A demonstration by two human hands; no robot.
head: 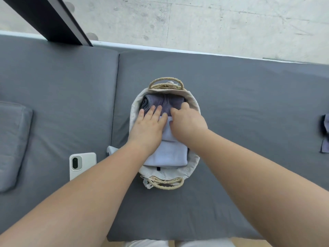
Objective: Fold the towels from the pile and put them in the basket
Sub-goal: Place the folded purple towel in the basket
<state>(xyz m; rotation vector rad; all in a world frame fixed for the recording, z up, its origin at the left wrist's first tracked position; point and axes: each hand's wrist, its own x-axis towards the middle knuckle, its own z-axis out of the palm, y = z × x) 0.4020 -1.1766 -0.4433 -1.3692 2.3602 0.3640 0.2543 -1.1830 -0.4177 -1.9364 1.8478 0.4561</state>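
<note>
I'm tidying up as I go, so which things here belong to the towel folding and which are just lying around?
Job: basket, dark towel, light towel, cloth at right edge (probably the pile), left hand, right hand.
Lying about: white phone, grey cushion.

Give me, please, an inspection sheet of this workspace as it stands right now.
Surface: grey cushioned seat, with a seam left of the basket.
Job's things: woven basket with a cloth liner holds a dark towel at its far end and a light towel at its near end. More dark cloth lies at the right edge, cut off by the frame.
Clutter: white phone, camera side up, left of the basket; grey pillow at far left.
Grippers: left hand lies flat, fingers straight on the towels. Right hand has fingers curled at the light towel's far edge; grip unclear.
Cables: nothing seen.
Surroundings: concrete floor beyond the seat; dark beam at upper left.
</note>
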